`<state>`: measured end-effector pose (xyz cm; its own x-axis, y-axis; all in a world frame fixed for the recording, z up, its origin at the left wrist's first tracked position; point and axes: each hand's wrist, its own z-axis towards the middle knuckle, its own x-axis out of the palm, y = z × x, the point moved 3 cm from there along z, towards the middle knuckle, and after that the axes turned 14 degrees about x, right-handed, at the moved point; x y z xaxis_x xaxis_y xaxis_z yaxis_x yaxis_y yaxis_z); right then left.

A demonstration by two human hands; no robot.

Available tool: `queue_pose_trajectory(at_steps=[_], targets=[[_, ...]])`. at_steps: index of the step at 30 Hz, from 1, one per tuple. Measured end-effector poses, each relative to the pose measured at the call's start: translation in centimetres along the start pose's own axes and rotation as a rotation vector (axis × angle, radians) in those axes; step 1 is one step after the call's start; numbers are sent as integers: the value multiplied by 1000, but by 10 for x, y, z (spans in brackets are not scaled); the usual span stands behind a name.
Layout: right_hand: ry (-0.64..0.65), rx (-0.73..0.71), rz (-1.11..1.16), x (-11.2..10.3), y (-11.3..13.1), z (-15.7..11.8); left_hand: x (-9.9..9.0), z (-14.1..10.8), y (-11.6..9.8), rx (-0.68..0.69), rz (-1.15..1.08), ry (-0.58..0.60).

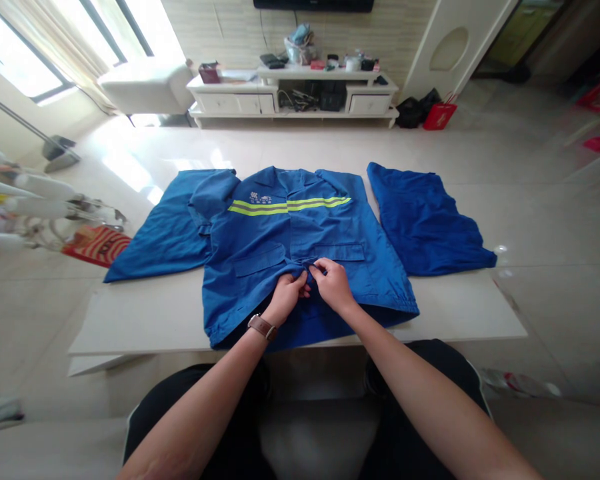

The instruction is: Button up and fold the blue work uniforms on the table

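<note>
A blue work jacket (325, 233) with a yellow-green reflective stripe lies front up, its collar away from me. My left hand (287, 293), with a brown watch strap on the wrist, pinches the jacket's front edge near the lower middle. Close beside it, my right hand (331, 280) pinches the same front edge with thumb and finger. The cloth is raised and bunched between them, and any button there is too small to make out. Below my hands the hem gapes and shows the darker inside.
Folded blue cloth (165, 230) lies left of the jacket and more blue cloth (425, 223) lies right, all on a white table (465, 313). A striped red bag (97, 245) is at the left. Beyond stand a white cabinet (220, 103) and a red bag (439, 116).
</note>
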<state>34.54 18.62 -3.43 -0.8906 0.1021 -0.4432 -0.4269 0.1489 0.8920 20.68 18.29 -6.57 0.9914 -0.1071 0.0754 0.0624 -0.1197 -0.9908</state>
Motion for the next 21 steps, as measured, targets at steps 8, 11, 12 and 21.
queue_pose_trajectory(at_steps=[8,11,12,21], targets=[[-6,6,-3,-3,2,1,5,-2,-6,55,-13,-12],[-4,5,-8,-3,2,1,5,-2,-5,40,-39,-41],[-1,5,-8,-3,2,1,4,-2,-5,34,-49,-50],[6,0,-11,-2,2,0,6,-5,-2,-30,-173,-99]])
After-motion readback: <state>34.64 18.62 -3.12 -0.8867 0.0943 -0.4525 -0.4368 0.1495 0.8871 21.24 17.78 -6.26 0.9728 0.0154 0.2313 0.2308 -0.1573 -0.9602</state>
